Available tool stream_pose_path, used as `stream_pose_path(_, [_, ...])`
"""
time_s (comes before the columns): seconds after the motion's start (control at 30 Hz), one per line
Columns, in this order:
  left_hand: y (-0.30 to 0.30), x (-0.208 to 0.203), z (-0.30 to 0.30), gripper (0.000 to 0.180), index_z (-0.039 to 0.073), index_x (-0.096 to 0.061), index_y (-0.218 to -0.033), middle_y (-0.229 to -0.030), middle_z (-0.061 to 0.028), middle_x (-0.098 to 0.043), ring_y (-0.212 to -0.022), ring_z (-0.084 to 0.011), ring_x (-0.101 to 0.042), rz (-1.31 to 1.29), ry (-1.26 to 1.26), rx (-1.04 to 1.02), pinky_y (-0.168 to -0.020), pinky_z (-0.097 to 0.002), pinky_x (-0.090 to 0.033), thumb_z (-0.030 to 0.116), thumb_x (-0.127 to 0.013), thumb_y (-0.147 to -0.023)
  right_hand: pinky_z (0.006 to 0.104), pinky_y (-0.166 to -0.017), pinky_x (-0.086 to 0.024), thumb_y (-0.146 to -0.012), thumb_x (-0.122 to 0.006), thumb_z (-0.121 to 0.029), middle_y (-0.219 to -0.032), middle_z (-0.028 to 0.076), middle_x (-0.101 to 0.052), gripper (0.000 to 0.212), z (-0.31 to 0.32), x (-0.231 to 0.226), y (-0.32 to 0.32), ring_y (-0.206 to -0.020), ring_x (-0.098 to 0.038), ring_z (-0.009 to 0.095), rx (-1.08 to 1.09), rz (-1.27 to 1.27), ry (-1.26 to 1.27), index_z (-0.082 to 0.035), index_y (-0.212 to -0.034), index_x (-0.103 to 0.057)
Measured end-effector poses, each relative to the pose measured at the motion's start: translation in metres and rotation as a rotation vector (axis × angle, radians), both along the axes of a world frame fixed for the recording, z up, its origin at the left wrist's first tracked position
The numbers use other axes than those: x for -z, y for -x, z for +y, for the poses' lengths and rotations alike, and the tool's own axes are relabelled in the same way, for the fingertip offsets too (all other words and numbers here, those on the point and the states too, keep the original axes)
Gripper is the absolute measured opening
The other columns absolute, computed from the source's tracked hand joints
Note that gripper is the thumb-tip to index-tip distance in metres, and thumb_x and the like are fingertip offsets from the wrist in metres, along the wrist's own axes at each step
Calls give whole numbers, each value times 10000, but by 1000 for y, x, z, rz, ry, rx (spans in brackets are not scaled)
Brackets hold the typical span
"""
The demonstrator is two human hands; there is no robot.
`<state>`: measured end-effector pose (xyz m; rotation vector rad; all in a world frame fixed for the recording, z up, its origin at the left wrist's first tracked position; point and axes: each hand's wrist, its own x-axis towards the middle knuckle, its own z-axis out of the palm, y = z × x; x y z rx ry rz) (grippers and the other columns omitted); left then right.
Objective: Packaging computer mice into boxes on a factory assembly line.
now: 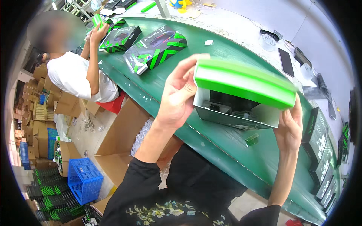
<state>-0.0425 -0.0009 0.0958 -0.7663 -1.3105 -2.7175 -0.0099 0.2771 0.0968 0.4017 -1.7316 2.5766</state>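
Note:
Between my two hands is a cardboard product box, dark outside and white inside, held above the green table. Its bright green lid flap is raised along the top, and dark items show through the opening, too shaded to name. My left hand grips the box's left end, thumb at the flap's corner. At the right end, my right hand has its thumb against the flap's lower corner, its other fingers mostly hidden behind the box. A small clear-green piece lies on the table just below.
Patterned boxes lie farther along the green table; several dark boxes line its right end. A phone rests on the white ledge. At left, a person in a white shirt works. Below are an open carton and blue crate.

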Motion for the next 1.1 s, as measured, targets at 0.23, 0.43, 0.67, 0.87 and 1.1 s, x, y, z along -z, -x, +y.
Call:
stream_pose_path(0.23, [4, 15, -13, 92, 115, -619, -880, -1138, -213, -574, -1253, -421, -477, 156, 162, 21, -1042, -532, -408, 32, -581, -869, 470, -1089, -345, -898, -606, -153, -1370, 302, -489, 278, 0, 2, 4, -1283, -488, 369, -186, 265, -46, -81, -1161, -659])
stream_pose_path(0.43, [2, 11, -15, 287, -35, -720, -930, -1178, -285, -588, -1203, -416, -522, 285, 95, 163, -1053, -526, -360, 167, -631, -748, 546, -1088, -304, -821, -645, -378, -1269, 325, -559, 368, 11, -20, -8, -1282, -469, 453, -83, 273, -280, -57, -985, -723])
stream_pose_path(0.67, [1, 17, -4, 393, 16, -708, -971, -1177, -319, -568, -1193, -468, -521, 350, 239, -67, -1022, -593, -382, 361, -715, -783, 477, -1061, -348, -746, -736, -289, -1274, 303, -564, 405, 8, -36, -20, -1201, -543, 383, 132, 360, -660, -9, -1016, -621])
stream_pose_path(0.87, [-16, 22, 25, 250, 14, -651, -971, -1278, -301, -518, -1278, -418, -455, 264, 128, -182, -1096, -539, -304, 169, -618, -777, 466, -1106, -278, -763, -697, -267, -1331, 274, -516, 431, 0, -45, -30, -1274, -474, 365, 175, 278, -709, -8, -1081, -566])
stream_pose_path(1.1, [-24, 15, 39, 363, -1, -629, -1083, -1266, -260, -561, -1237, -386, -533, 335, 312, -454, -1045, -461, -404, 24, -549, -730, 431, -1062, -351, -841, -639, -209, -1301, 263, -535, 365, 0, -37, -27, -1235, -501, 328, 282, 353, -826, 23, -1110, -560])
